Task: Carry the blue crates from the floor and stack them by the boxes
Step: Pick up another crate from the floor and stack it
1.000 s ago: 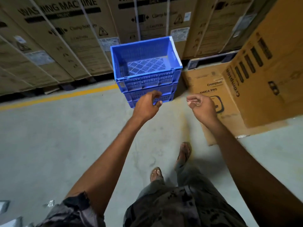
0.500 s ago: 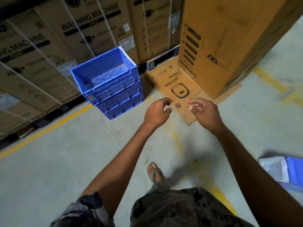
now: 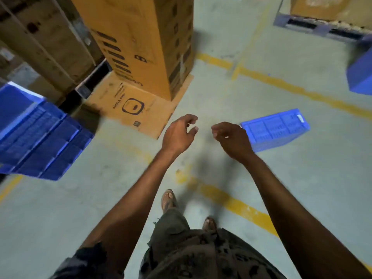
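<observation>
**Reaching Toward the Next Crate on the Floor**

Held out at the middle of the frame, both hands are seen empty: the left hand (image 3: 178, 135) is loosely curled with nothing between the fingers, and the right hand (image 3: 231, 139) is likewise half-open and gripping nothing. Just past the right hand, at centre right, a lone blue crate (image 3: 275, 129) is seen lying on the concrete floor (image 3: 231, 81), apparently upside down or on its side, since only ribbed walls are shown and no open mouth. Its long axis is laid from lower left to upper right of the frame, with the near short end almost touching the right hand in the picture. The right hand is judged the nearer one; the left would have to be brought across.

At the left edge, the stacked crates (image 3: 40, 137) are set beside the tall cardboard box (image 3: 136, 41) and the flattened carton (image 3: 130, 103) beneath it. Another blue crate (image 3: 360, 75) is cut off at the right edge, well apart from both hands.
</observation>
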Tool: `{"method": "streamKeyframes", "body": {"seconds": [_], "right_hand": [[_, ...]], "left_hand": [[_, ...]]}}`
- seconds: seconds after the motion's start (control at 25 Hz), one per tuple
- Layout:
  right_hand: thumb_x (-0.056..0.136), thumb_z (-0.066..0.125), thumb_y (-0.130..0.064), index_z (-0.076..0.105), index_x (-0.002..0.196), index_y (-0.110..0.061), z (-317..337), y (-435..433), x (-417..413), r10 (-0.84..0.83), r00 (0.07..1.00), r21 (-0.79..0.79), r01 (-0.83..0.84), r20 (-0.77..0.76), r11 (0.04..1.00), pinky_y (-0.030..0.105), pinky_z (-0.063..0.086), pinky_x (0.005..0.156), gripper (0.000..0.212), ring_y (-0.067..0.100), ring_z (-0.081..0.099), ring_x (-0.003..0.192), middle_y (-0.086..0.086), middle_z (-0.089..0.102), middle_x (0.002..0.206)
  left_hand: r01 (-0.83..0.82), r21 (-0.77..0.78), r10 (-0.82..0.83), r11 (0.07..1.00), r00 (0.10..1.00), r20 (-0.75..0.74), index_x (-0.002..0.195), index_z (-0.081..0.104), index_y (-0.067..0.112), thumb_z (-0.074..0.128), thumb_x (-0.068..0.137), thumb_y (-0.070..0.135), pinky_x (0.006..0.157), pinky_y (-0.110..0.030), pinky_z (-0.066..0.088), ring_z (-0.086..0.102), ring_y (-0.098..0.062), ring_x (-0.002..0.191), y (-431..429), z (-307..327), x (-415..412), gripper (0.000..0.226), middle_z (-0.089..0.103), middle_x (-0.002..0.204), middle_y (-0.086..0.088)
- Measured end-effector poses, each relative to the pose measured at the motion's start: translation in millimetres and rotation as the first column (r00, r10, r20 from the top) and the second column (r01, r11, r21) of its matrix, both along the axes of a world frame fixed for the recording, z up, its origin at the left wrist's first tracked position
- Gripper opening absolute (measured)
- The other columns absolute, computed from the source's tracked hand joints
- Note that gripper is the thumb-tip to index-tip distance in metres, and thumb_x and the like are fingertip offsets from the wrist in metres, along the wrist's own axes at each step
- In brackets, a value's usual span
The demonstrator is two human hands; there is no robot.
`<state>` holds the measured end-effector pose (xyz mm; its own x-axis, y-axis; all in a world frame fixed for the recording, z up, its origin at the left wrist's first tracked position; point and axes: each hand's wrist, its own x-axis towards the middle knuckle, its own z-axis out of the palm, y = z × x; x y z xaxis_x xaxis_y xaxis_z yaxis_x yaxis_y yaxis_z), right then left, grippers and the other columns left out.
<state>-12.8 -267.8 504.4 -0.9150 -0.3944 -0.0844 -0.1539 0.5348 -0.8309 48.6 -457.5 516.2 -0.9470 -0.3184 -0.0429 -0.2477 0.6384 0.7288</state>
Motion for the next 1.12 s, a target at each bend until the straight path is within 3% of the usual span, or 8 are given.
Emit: {"method": "streamKeyframes", "body": {"seconds": [0.2, 0.4, 0.52, 0.72, 0.84, 0.96, 1.12], "right_hand": [[0.091, 0.067, -0.020, 0.073, 0.107, -0.025, -14, 97, -33, -0.135, 0.991, 0.119, 0.132, 0.015, 0.984, 0.026, 0.053, 0.085, 0.018, 0.004, 0.066, 0.087, -0.016, 0.071, 0.095], [0.087, 0.063, -0.014, 0.070, 0.091, -0.028, -17, 168, -87, -0.277, 0.960, 0.174, 0.268, 0.029, 0.948, 0.032, 0.053, 0.086, 0.016, 0.009, 0.067, 0.091, -0.013, 0.073, 0.097], [0.088, 0.062, -0.012, 0.070, 0.095, -0.026, -21, 210, -134, -0.386, 0.922, 0.192, 0.377, 0.012, 0.906, 0.032, 0.054, 0.085, 0.017, 0.009, 0.067, 0.088, -0.015, 0.072, 0.096], [0.088, 0.063, -0.016, 0.070, 0.101, -0.028, -64, 278, -249, -0.441, 0.897, 0.226, 0.425, 0.024, 0.877, 0.035, 0.053, 0.090, 0.019, 0.013, 0.068, 0.092, -0.012, 0.073, 0.104], [0.088, 0.064, -0.016, 0.071, 0.112, -0.024, -127, 320, -345, -0.363, 0.931, 0.300, 0.335, 0.042, 0.893, 0.035, 0.052, 0.092, 0.026, 0.017, 0.067, 0.102, -0.006, 0.072, 0.112], [0.089, 0.063, -0.013, 0.067, 0.123, -0.019, -207, 356, -441, -0.191, 0.971, 0.421, 0.116, 0.141, 0.899, 0.035, 0.046, 0.098, 0.034, 0.023, 0.057, 0.120, 0.001, 0.065, 0.127], [0.088, 0.059, -0.017, 0.056, 0.133, -0.021, -292, 374, -533, -0.010, 0.953, 0.610, -0.187, 0.304, 0.770, 0.043, 0.046, 0.103, 0.045, 0.028, 0.050, 0.128, 0.006, 0.058, 0.134]], "left_hand": [[0.245, -0.017, -0.243, 0.969, 0.967, 0.070, 0.121, 0.062, 0.032, 0.066, 0.092, 0.030, 0.084, -0.030, 0.053, 0.064, -0.009, 0.101, 86, -11, -66, 0.029, 0.068, 0.111, 0.015], [0.391, 0.031, -0.392, 0.920, 0.914, 0.110, 0.120, 0.062, 0.032, 0.067, 0.091, 0.031, 0.082, -0.027, 0.050, 0.064, -0.009, 0.100, 143, -26, -164, 0.030, 0.068, 0.112, 0.016], [0.487, 0.044, -0.488, 0.872, 0.861, 0.143, 0.121, 0.063, 0.031, 0.067, 0.090, 0.030, 0.080, -0.024, 0.047, 0.064, -0.009, 0.100, 184, -40, -221, 0.031, 0.068, 0.114, 0.014], [0.550, 0.060, -0.546, 0.833, 0.799, 0.252, 0.123, 0.062, 0.032, 0.067, 0.089, 0.034, 0.090, -0.030, 0.051, 0.064, -0.011, 0.106, 246, -98, -324, 0.035, 0.067, 0.120, 0.013], [0.544, 0.033, -0.524, 0.839, 0.790, 0.319, 0.130, 0.058, 0.030, 0.064, 0.091, 0.033, 0.089, -0.024, 0.045, 0.061, -0.013, 0.113, 283, -160, -406, 0.040, 0.065, 0.125, 0.011], [0.389, 0.092, -0.393, 0.916, 0.830, 0.396, 0.136, 0.053, 0.029, 0.064, 0.092, 0.030, 0.091, -0.027, 0.043, 0.059, -0.014, 0.116, 318, -236, -484, 0.045, 0.063, 0.127, 0.007], [0.243, 0.090, -0.255, 0.966, 0.822, 0.509, 0.150, 0.038, 0.024, 0.060, 0.095, 0.027, 0.102, -0.030, 0.037, 0.050, -0.019, 0.130, 345, -317, -537, 0.058, 0.049, 0.146, 0.002]]}}
